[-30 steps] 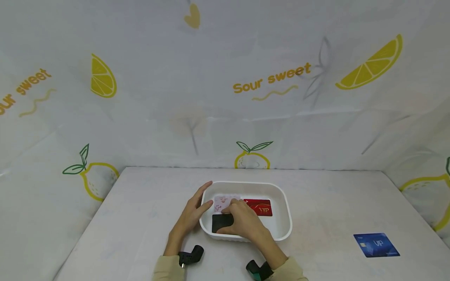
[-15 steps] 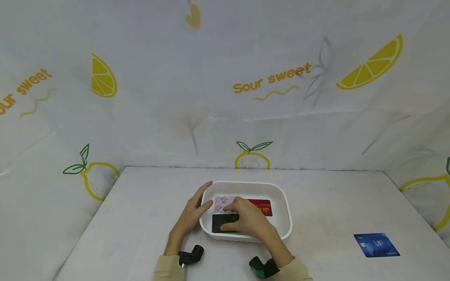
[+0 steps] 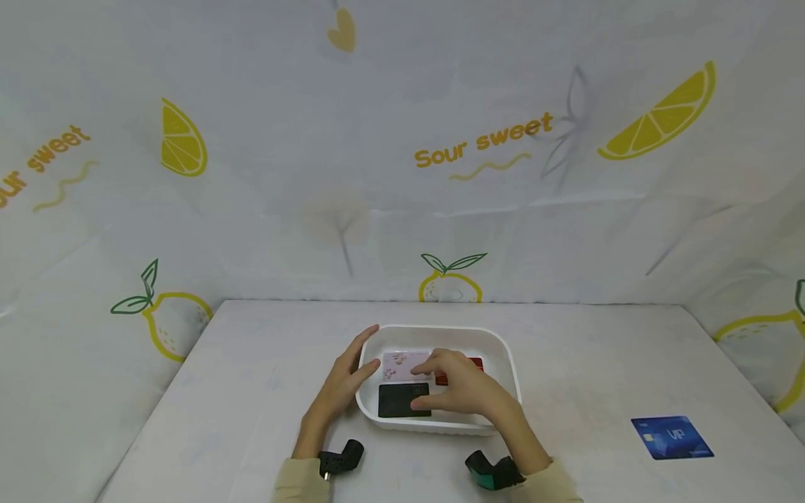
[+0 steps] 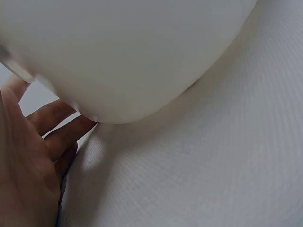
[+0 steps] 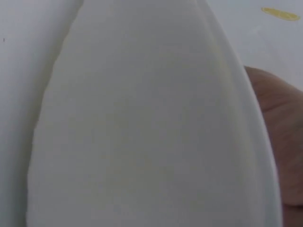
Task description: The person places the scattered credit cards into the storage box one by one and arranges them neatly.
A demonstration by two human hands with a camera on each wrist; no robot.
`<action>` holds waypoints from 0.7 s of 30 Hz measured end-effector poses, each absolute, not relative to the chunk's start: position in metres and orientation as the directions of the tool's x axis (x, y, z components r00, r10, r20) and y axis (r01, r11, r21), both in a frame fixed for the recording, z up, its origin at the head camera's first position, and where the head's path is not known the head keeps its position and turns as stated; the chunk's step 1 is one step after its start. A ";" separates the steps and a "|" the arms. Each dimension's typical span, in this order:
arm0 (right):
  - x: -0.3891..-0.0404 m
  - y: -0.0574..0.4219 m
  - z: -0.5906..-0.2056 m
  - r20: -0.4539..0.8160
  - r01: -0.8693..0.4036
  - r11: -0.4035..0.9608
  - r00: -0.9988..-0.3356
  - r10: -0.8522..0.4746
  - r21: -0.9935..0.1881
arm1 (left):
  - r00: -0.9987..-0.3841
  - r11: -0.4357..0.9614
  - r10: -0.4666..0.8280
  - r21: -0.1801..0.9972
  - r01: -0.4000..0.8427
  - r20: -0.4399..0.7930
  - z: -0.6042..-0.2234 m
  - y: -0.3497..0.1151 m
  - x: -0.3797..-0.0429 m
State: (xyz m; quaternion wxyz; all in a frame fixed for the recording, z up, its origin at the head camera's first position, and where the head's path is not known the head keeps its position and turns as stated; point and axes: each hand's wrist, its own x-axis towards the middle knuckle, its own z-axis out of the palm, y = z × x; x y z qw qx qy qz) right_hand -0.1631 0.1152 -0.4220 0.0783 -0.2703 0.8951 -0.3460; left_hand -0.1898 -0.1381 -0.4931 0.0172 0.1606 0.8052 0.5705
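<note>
A white plastic tray (image 3: pixel 497 346) sits on the table with several cards lying flat in it. My left hand (image 3: pixel 342 381) holds the tray at its left side, thumb over the rim and fingers along the outer wall (image 4: pixel 118 61). Over the tray, my right hand (image 3: pixel 462 388) has its thumb and index finger apart, with nothing between them. Its thumb tip overlaps the right end of a black card (image 3: pixel 396 400). Behind that card lies a pink floral card (image 3: pixel 399 367). A red card (image 3: pixel 442 378) to its right is mostly hidden by the right hand.
A blue VIP card (image 3: pixel 673 438) lies on the white table (image 3: pixel 585 370), right of the tray. Behind the table stands a white backdrop (image 3: pixel 264 237) printed with lemons and lettering. Each wrist wears a black device (image 3: pixel 342 457).
My right hand has drawn away to the right, uncovering the black card and the pink card and covering more of the red one. The left hand stays at the tray.
</note>
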 end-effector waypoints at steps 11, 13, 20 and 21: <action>-0.159 0.157 -0.415 0.071 -0.454 0.576 -0.822 -0.565 -0.680 | -0.944 0.301 0.276 0.916 0.265 0.182 -0.494 -0.137 -0.191; -0.158 0.164 -0.412 0.060 -0.439 0.583 -0.829 -0.555 -0.684 | -0.944 0.305 0.274 0.915 0.265 0.183 -0.494 -0.137 -0.190; -0.153 0.185 -0.407 0.081 -0.455 0.562 -0.821 -0.566 -0.691 | -0.947 0.304 0.269 0.917 0.258 0.178 -0.495 -0.137 -0.190; -0.151 0.189 -0.407 0.079 -0.455 0.565 -0.821 -0.565 -0.688 | -0.947 0.306 0.270 0.917 0.258 0.176 -0.495 -0.136 -0.190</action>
